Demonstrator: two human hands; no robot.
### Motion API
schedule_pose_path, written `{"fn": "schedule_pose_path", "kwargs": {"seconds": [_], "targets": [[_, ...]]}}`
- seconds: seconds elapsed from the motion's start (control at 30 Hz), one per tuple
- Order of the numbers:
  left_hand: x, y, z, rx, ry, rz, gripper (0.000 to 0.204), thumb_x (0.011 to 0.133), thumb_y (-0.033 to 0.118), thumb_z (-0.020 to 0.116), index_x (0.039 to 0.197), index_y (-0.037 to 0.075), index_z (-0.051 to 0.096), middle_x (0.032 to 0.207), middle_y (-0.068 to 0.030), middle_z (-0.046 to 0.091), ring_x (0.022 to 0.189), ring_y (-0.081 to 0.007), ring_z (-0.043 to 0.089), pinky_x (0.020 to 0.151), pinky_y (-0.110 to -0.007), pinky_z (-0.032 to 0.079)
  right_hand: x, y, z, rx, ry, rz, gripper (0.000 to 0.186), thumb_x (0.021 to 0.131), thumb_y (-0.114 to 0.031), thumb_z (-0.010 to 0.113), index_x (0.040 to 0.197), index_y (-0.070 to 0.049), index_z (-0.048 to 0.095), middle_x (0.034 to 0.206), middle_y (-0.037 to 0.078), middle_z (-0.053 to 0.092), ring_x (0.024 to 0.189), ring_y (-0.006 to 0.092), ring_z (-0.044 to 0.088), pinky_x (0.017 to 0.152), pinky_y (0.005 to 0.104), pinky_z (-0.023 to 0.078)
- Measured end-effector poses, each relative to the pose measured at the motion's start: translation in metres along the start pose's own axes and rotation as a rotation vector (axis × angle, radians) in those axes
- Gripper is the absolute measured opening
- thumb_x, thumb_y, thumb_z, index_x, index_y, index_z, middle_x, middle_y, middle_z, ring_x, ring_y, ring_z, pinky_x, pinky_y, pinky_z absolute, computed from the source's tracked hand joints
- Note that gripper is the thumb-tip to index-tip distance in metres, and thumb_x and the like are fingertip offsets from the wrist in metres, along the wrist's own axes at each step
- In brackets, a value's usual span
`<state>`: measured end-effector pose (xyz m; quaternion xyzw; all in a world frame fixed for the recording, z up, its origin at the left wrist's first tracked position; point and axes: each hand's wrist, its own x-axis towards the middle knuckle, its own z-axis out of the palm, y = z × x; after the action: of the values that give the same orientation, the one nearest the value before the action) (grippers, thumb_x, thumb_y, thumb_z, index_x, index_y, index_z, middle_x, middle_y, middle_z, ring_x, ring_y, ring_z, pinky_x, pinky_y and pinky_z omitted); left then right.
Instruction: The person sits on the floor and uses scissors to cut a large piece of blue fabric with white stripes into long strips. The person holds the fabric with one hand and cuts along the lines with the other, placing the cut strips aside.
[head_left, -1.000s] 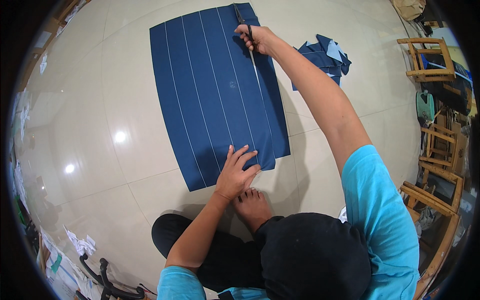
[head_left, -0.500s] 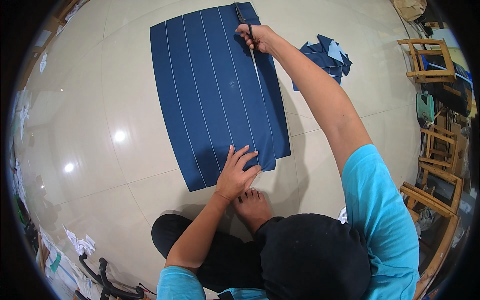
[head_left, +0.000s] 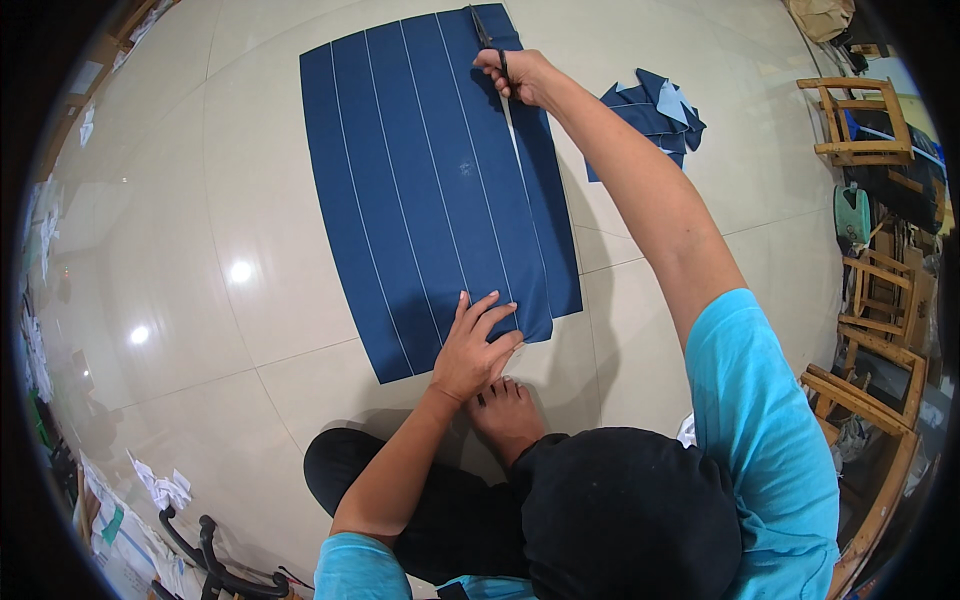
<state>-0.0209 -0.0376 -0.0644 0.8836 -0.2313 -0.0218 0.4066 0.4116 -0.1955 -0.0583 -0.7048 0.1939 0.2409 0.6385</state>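
A dark blue fabric sheet (head_left: pixel 400 200) with several pale lengthwise lines lies flat on the tiled floor in front of me. Near its far right corner, my right hand (head_left: pixel 510 76) is closed round the handles of dark scissors (head_left: pixel 481 30), whose blades point away from me over the cloth. Behind the scissors a cut runs toward me, parting a strip (head_left: pixel 556 240) along the right side. My left hand (head_left: pixel 478 340) presses on the sheet's near edge, fingers spread flat. My bare foot (head_left: pixel 505 410) is just below that hand.
To the right of the sheet lies a heap of blue fabric scraps (head_left: pixel 655 115). Wooden stools (head_left: pixel 860 120) and a green container (head_left: pixel 851 215) line the right side. At lower left are a black chair base (head_left: pixel 215 560) and crumpled white pieces (head_left: pixel 160 485).
Almost nothing differs. Both hands, the scissors and the fabric keep practically the same places, and the view has shifted very slightly.
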Motion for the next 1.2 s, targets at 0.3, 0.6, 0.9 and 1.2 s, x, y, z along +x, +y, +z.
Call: {"fn": "schedule_pose_path", "kwargs": {"seconds": [0.3, 0.6, 0.9, 1.2], "targets": [[-0.001, -0.002, 0.001, -0.001, -0.001, 0.002, 0.017, 0.088, 0.02, 0.087, 0.103, 0.017, 0.079, 0.144, -0.0066, 0.068, 0.151, -0.0365, 0.054, 0.13, -0.072, 0.035, -0.003, -0.003, -0.001, -0.001, -0.031, -0.008, 0.028, 0.088, -0.026, 0.091, 0.081, -0.011, 0.069, 0.071, -0.002, 0.062, 0.053, 0.0061, 0.054, 0.046, 0.0224, 0.043], [-0.001, -0.003, 0.002, -0.005, 0.003, 0.006, 0.017, 0.088, 0.02, 0.087, 0.103, 0.017, 0.08, 0.145, -0.0067, 0.068, 0.151, -0.0366, 0.054, 0.13, -0.073, 0.035, -0.003, -0.005, 0.0, -0.013, -0.023, -0.023, 0.026, 0.089, -0.028, 0.092, 0.082, -0.015, 0.07, 0.068, -0.005, 0.061, 0.053, 0.0039, 0.053, 0.047, 0.0205, 0.043], [-0.001, -0.002, 0.001, -0.005, 0.004, 0.004, 0.015, 0.09, 0.021, 0.086, 0.104, 0.017, 0.081, 0.144, -0.0067, 0.069, 0.151, -0.0365, 0.054, 0.13, -0.072, 0.035, 0.003, -0.004, -0.002, 0.011, -0.051, -0.011, 0.026, 0.089, -0.026, 0.092, 0.083, -0.014, 0.069, 0.068, -0.005, 0.06, 0.053, 0.0039, 0.053, 0.047, 0.0209, 0.043], [-0.001, -0.002, 0.0, -0.005, 0.009, 0.005, 0.016, 0.089, 0.02, 0.087, 0.103, 0.017, 0.081, 0.144, -0.007, 0.068, 0.151, -0.0369, 0.054, 0.13, -0.073, 0.035, 0.007, -0.004, 0.001, -0.033, -0.041, -0.011, 0.026, 0.091, -0.024, 0.09, 0.081, -0.011, 0.07, 0.069, -0.004, 0.061, 0.053, 0.005, 0.053, 0.046, 0.0214, 0.042]]}}
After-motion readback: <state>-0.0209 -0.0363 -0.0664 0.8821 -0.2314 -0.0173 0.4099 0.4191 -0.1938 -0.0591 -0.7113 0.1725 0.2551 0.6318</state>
